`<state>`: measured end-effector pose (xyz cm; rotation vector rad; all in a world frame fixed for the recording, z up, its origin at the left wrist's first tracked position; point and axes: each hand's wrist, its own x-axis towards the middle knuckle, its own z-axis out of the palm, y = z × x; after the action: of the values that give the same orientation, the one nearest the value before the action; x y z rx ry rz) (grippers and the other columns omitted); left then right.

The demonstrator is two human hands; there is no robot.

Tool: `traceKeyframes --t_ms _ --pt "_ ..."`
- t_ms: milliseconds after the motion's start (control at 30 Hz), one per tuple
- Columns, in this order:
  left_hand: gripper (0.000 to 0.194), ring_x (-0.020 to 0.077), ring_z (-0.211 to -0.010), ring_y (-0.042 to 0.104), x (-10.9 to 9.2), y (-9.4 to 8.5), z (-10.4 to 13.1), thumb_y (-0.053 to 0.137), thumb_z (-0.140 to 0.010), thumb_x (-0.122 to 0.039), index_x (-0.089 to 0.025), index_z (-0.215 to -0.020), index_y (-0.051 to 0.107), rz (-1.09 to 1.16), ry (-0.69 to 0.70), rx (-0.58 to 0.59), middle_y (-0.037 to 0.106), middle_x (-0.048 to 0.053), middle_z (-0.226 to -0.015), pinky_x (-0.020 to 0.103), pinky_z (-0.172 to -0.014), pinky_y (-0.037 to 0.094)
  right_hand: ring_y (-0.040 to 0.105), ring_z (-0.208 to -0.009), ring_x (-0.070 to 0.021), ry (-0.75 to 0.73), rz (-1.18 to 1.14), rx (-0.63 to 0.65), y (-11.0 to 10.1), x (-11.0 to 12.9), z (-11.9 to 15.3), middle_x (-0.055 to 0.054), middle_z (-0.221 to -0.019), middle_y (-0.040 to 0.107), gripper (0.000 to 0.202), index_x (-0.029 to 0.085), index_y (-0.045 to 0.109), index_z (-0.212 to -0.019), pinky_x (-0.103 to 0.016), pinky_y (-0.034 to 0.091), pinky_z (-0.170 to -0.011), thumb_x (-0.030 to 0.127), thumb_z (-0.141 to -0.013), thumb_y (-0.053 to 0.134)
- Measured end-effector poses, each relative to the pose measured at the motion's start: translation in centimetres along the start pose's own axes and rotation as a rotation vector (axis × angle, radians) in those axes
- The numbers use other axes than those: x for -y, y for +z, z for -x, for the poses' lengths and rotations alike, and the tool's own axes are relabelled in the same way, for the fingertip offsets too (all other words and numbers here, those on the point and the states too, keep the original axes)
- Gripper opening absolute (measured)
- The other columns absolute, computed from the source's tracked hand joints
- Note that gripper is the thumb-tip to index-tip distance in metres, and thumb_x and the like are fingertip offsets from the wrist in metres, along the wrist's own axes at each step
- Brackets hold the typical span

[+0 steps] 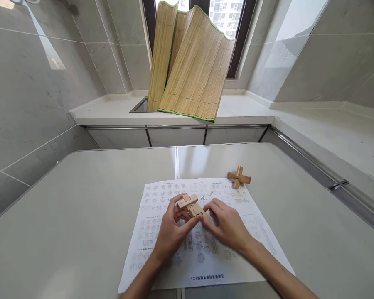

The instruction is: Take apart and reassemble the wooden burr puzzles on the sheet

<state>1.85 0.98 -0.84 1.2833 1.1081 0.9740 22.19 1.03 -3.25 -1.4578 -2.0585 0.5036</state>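
Wooden notched bars, fitted together into a small puzzle cluster [191,204], sit between both hands just above a printed instruction sheet [255,232] that lies on the near middle of a pale grey table [81,216]. The left hand [171,232] curls around the cluster from the near left, fingers closed on its lower pieces, while the right hand [227,226] pinches the end of the bar that juts toward the near right. Farther off and to the right, at the sheet's far corner, a second assembled wooden cross [238,177] rests by itself, well apart from the hands. Beyond the table a white counter [112,110] runs along the tiled wall, and a bamboo mat [193,66] leans against the window there. As a judgement, the risk lies in the loose fit of the bars: if the right hand pulls or twists its bar while the left grip is slack, the other pieces could slide out of their notches and drop onto the paper. How firmly the joints hold cannot be told, since the fingers hide them.
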Motion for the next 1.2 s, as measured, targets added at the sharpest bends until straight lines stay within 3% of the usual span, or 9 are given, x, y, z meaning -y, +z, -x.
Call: traceKeyframes --t_ms 100,200,367,467,567,867,1067,1200 --pt "0.069 0.0206 -0.095 0.071 0.0 0.0 0.0 0.082 -0.085 -0.04 -0.025 -0.141 0.046 -0.004 0.006 -0.012 0.074 0.006 -0.113 0.036 -0.09 0.057 0.053 -0.066 -0.018 0.093 -0.116 -0.007 -0.4 0.0 -0.2 0.002 -0.075 0.054 0.014 0.023 0.063 -0.09 -0.03 0.038 -0.06 0.034 -0.097 0.059" --pt "0.07 0.0199 -0.091 0.071 0.2 0.0 -0.1 0.082 -0.084 -0.041 -0.024 -0.142 0.045 0.022 -0.021 -0.036 0.075 0.005 -0.105 0.035 -0.088 0.057 0.048 -0.062 -0.0168 0.18 -0.326 -0.019 -1.0 -0.3 -0.4 0.004 -0.07 0.047 0.02 0.022 0.065 -0.096 -0.028 0.038 -0.058 0.041 -0.098 0.06" --pt "0.071 0.0214 -0.096 0.072 0.1 0.1 -0.1 0.083 -0.083 -0.041 -0.025 -0.141 0.046 0.095 -0.046 -0.024 0.074 0.005 -0.107 0.036 -0.091 0.057 0.046 -0.062 -0.0161 0.17 -0.548 0.039 -1.4 0.0 -0.5 0.004 -0.068 0.051 0.029 0.021 0.063 -0.095 -0.028 0.038 -0.059 0.048 -0.101 0.056" --pt "0.068 0.0227 -0.1 0.072 -0.3 0.3 0.0 0.083 -0.084 -0.04 -0.024 -0.14 0.047 0.089 -0.031 0.005 0.074 0.008 -0.114 0.038 -0.094 0.057 0.05 -0.065 -0.0171 0.111 -0.568 0.054 -1.0 0.4 -0.3 0.001 -0.073 0.058 0.028 0.022 0.063 -0.099 -0.029 0.04 -0.06 0.048 -0.103 0.053" --pt "0.065 0.0236 -0.101 0.072 -0.5 0.4 0.2 0.083 -0.083 -0.038 -0.023 -0.137 0.05 0.041 -0.008 0.047 0.073 0.008 -0.115 0.037 -0.092 0.057 0.054 -0.066 -0.0184 0.061 -0.512 -0.008 -0.6 0.6 0.1 0.0 -0.077 0.061 0.025 0.022 0.063 -0.104 -0.03 0.044 -0.063 0.045 -0.105 0.05" --pt "0.061 0.0153 -0.079 0.062 -0.4 0.6 0.3 0.084 -0.082 -0.038 -0.025 -0.134 0.055 -0.028 0.043 0.066 0.069 0.002 -0.1 0.03 -0.079 0.056 0.065 -0.067 -0.0194 -0.032 -0.452 -0.035 0.0 0.1 0.5 -0.004 -0.087 0.072 0.021 0.026 0.065 -0.116 -0.03 0.049 -0.061 0.036 -0.107 0.049" --pt "0.064 0.0167 -0.078 0.058 0.0 0.4 0.3 0.083 -0.083 -0.041 -0.028 -0.139 0.055 -0.193 0.105 0.002 0.068 0.001 -0.097 0.031 -0.078 0.054 0.066 -0.071 -0.0202 0.123 -0.675 0.063 -0.4 0.9 0.3 -0.006 -0.09 0.074 0.035 0.023 0.065 -0.114 -0.031 0.053 -0.064 0.053 -0.105 0.049" --pt "0.063 0.0188 -0.084 0.061 0.3 0.1 0.3 0.084 -0.082 -0.041 -0.028 -0.138 0.058 -0.245 0.148 -0.012 0.069 0.001 -0.099 0.033 -0.084 0.053 0.065 -0.068 -0.0188 0.25 -0.931 0.139 -0.6 1.0 -0.1 -0.003 -0.086 0.069 0.048 0.023 0.061 -0.109 -0.032 0.055 -0.064 0.068 -0.096 0.056"
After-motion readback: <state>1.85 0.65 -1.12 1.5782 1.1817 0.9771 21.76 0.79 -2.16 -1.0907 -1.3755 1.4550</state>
